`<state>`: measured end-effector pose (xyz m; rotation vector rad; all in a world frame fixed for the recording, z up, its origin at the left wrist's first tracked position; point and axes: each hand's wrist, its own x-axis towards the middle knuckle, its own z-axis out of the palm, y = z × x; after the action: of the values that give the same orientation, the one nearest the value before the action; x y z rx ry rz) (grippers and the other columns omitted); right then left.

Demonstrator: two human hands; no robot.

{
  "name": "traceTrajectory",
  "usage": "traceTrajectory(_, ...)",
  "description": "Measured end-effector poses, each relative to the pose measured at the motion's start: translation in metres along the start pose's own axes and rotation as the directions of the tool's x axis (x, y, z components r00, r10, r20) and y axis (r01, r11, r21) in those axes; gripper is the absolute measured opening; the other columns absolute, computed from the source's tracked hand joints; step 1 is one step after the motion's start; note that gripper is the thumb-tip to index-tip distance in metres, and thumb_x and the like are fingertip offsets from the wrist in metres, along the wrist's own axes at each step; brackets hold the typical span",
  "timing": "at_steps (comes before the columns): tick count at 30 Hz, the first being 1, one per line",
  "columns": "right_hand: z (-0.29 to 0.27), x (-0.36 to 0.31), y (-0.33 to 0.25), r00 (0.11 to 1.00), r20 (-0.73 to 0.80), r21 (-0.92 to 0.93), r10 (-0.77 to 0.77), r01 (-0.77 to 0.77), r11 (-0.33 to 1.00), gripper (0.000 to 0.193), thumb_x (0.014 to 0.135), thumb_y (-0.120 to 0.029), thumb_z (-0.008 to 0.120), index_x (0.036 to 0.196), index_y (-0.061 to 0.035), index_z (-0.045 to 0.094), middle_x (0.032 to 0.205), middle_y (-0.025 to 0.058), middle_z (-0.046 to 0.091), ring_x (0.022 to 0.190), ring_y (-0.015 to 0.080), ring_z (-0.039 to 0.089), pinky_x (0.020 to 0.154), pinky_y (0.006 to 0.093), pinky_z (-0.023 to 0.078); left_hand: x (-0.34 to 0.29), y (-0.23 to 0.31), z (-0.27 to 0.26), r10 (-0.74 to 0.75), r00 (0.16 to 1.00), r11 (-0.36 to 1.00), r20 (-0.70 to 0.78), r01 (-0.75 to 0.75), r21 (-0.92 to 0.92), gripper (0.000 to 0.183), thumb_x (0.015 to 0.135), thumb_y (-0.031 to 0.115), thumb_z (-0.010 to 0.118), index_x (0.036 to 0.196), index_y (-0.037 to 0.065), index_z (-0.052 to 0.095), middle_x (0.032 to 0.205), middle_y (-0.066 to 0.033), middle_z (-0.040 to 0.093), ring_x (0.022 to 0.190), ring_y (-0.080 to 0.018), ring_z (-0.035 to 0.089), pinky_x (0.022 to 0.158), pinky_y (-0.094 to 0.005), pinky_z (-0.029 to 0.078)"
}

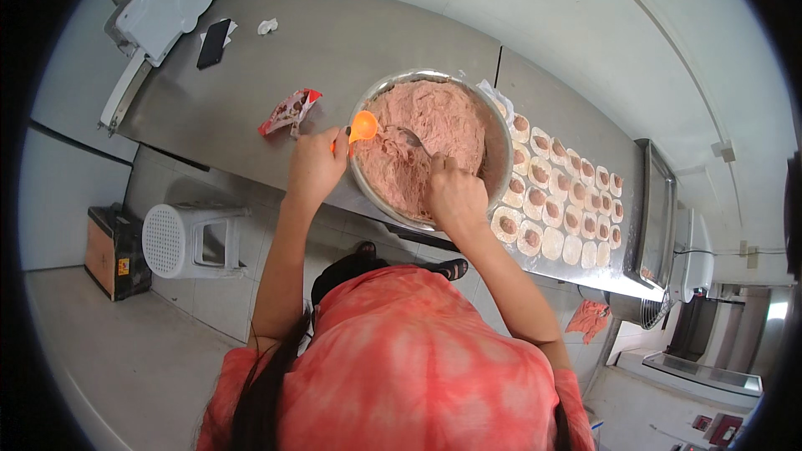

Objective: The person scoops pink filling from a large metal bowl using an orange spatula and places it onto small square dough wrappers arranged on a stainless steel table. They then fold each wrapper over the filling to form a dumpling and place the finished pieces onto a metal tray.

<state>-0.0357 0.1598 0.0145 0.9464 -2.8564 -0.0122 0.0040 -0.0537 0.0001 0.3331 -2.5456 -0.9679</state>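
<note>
While the left grip (317, 169) is closed on the handle of an orange scoop (364, 125), the right grip (456, 196) is wrapped around the handle of a metal spoon (411, 138), whose head rests against the pink minced mixture (434, 108). That mixture fills much of a wide, round steel bowl (499, 146), which stands by the near edge of the grey desk (351, 33), in front of the person. The scoop is at the left side of the bowl, its round cup over the rim and the edge of the mixture; the right grip is above the near right part of the bowl.

To the right of the bowl, pale dough wrappers (553, 244) lie in rows on the desk; most carry a lump of pink filling, and a few along the near edge lie plain. A metal tray (656, 209) is at the far right end, and a white cloth (497, 100) sits just beside the bowl's right rim. On the left, a torn red packet (290, 113) lies near the bowl, with a dark phone (215, 43) and a crumpled white paper (267, 27) farther off. Below the desk, a white stool (165, 240) stands beside a box (117, 252) on the floor
</note>
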Motion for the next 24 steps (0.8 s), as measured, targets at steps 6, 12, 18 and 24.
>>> traceTrajectory(6, 0.003, -0.004, -0.035, 0.991, -0.062, -0.048, -0.115, 0.112, 0.993, 0.020, 0.073, -0.010, 0.053, 0.088, 0.0034, 0.055, 0.071, 0.0123, 0.057, 0.056, 0.0238, 0.063, 0.045, 0.0313, 0.050, 0.001, 0.000, -0.003, 0.001, 1.000, 1.000, -0.008, -0.001, 0.030, 0.026, 0.086, 0.020, 0.052, 0.068, 0.002, 0.057, 0.055, -0.0176, 0.053, 0.052, -0.0377, 0.053, 0.053, -0.0441, 0.042)
traceTrajectory(12, 0.003, -0.012, -0.039, 0.961, -0.045, -0.184, -0.271, 0.259, 0.948, 0.019, 0.072, -0.008, 0.053, 0.087, 0.0042, 0.054, 0.068, 0.0120, 0.056, 0.054, 0.0221, 0.062, 0.042, 0.0293, 0.049, -0.002, 0.005, -0.008, -0.042, 0.999, 0.999, 0.026, 0.043, -0.012, 0.026, 0.087, 0.021, 0.050, 0.069, 0.003, 0.058, 0.058, -0.0171, 0.055, 0.054, -0.0377, 0.054, 0.054, -0.0437, 0.043)
traceTrajectory(18, -0.005, -0.034, -0.012, 0.951, 0.023, -0.080, -0.309, 0.310, 0.947, 0.025, 0.072, -0.007, 0.052, 0.094, 0.0037, 0.055, 0.071, 0.0099, 0.056, 0.055, 0.0210, 0.062, 0.045, 0.0304, 0.049, -0.002, 0.003, -0.003, -0.025, 1.000, 0.999, 0.016, 0.025, -0.027, 0.027, 0.087, 0.020, 0.050, 0.068, 0.002, 0.057, 0.057, -0.0172, 0.055, 0.053, -0.0366, 0.054, 0.054, -0.0425, 0.044)
traceTrajectory(24, -0.006, -0.049, 0.002, 0.970, 0.112, 0.184, -0.217, 0.194, 0.964, 0.028, 0.069, -0.005, 0.052, 0.096, -0.0006, 0.058, 0.070, 0.0139, 0.060, 0.058, 0.0280, 0.062, 0.052, 0.0366, 0.050, -0.001, 0.003, 0.003, -0.030, 0.998, 0.994, 0.061, 0.036, -0.102, 0.027, 0.088, 0.018, 0.049, 0.073, -0.003, 0.057, 0.058, -0.0198, 0.053, 0.051, -0.0352, 0.053, 0.051, -0.0401, 0.040)
